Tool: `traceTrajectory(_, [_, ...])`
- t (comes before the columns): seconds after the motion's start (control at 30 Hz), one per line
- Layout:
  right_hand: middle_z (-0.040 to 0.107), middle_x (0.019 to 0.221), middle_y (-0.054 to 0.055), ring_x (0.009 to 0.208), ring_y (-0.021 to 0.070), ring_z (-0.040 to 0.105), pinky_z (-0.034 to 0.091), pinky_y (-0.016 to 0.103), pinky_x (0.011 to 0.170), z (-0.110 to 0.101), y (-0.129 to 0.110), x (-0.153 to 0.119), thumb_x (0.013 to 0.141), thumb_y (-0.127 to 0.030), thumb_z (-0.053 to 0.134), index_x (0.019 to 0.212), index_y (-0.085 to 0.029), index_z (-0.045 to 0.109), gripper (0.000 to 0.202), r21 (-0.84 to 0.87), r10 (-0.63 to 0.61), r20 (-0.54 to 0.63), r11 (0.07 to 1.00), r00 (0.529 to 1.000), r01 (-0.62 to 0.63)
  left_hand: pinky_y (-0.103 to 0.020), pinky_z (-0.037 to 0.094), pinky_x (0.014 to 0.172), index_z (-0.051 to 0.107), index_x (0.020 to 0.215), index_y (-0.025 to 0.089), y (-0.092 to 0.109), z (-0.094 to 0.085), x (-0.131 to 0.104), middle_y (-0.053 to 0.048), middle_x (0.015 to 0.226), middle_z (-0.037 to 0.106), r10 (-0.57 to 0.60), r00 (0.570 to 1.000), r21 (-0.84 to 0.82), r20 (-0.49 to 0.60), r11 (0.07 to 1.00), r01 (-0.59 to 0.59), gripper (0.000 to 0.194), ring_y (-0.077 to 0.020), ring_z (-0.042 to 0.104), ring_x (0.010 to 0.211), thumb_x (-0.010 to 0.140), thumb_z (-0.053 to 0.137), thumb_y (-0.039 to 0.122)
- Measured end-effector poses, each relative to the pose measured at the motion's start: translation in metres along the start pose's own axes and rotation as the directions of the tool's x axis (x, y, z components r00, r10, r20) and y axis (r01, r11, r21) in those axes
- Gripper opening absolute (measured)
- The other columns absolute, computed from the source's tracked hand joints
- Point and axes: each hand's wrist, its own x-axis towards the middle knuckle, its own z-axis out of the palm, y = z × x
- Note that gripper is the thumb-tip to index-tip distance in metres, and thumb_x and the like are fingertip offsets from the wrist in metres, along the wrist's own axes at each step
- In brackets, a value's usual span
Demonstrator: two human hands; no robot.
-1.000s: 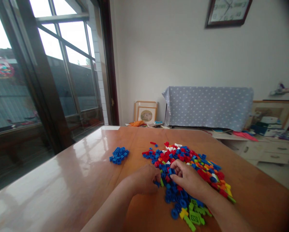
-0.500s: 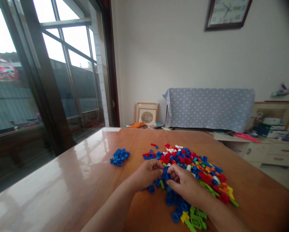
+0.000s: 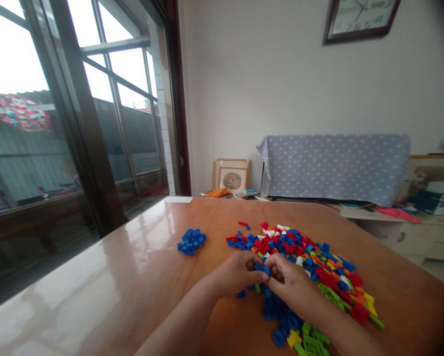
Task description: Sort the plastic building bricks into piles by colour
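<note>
"What's changed on my feed?"
"My left hand [image 3: 238,272] has come in to meet my right hand [image 3: 286,281]; both look pinched on blue plastic pieces [image 3: 267,270] between them, so they're working jointly. The multicoloured plastic brick pile [image 3: 298,249] spreads beyond my right."
"Hidden?"
"Fingers cover the pieces; I can't tell whether they're joined."

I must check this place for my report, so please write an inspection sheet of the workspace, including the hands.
Surface: glossy brown table, reflecting light.
Things in use: mixed-colour pile of toy pieces; separate blue cluster left of it.
Clutter: loose red piece beyond the pile.
Hands: left hand pinches small blue pieces; right hand meets them, grip unclear.
Cables: nothing seen.
Surroundings: wall clock, dotted cloth, framed picture, window panes at left.
</note>
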Motion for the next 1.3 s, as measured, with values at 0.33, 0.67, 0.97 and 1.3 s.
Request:
traceTrajectory(0.33, [0.062,0.076,-0.003,0.07,0.0154,0.06,0.043,0.026,0.063,0.0,0.003,0.001,0.087,-0.031,0.059,0.117,-0.024,0.056,0.031,-0.064,-0.005,0.0,0.998,1.0,0.005,-0.02,0.027,0.047,0.07,0.093,0.015,0.01,-0.009,-0.006,0.006,0.061,0.048,-0.012,1.0,0.093,-0.006,0.996,0.013,0.035,-0.0084,0.04,0.054,0.075,0.074,0.044])
traceTrajectory(0.67, [0.068,0.08,-0.001,0.074,0.0183,0.065,0.049,0.031,0.069,-0.006,0.015,0.004,0.092,-0.042,0.053,0.125,-0.023,0.055,0.038,-0.081,0.045,-0.075,0.995,0.996,-0.051,-0.023,0.033,0.054,0.072,0.083,0.018,-0.03,-0.1,-0.014,-0.001,0.066,0.065,-0.106,0.654,0.268,-0.749,0.854,0.446,0.029,-0.0153,0.058,0.063,0.08,0.065,0.046])
traceTrajectory(0.97, [0.066,0.08,0.0,0.075,0.0189,0.066,0.05,0.031,0.07,-0.006,0.021,0.006,0.092,-0.045,0.051,0.121,-0.023,0.058,0.036,-0.061,0.069,-0.064,0.995,0.996,-0.073,-0.028,0.037,0.059,0.073,0.079,0.019,-0.049,-0.123,-0.026,-0.006,0.074,0.071,-0.176,0.46,0.176,-0.87,0.762,0.623,0.026,-0.0225,0.064,0.072,0.081,0.064,0.043])
traceTrajectory(1.3, [0.069,0.082,0.001,0.078,0.0204,0.067,0.051,0.032,0.073,-0.009,0.022,0.007,0.091,-0.047,0.051,0.118,-0.024,0.06,0.036,-0.057,0.095,-0.068,0.993,0.993,-0.099,-0.035,0.044,0.073,0.07,0.102,0.021,-0.053,-0.131,-0.029,-0.014,0.102,0.073,-0.197,0.354,0.101,-0.914,0.735,0.671,0.044,-0.0318,0.067,0.095,0.083,0.059,0.059])
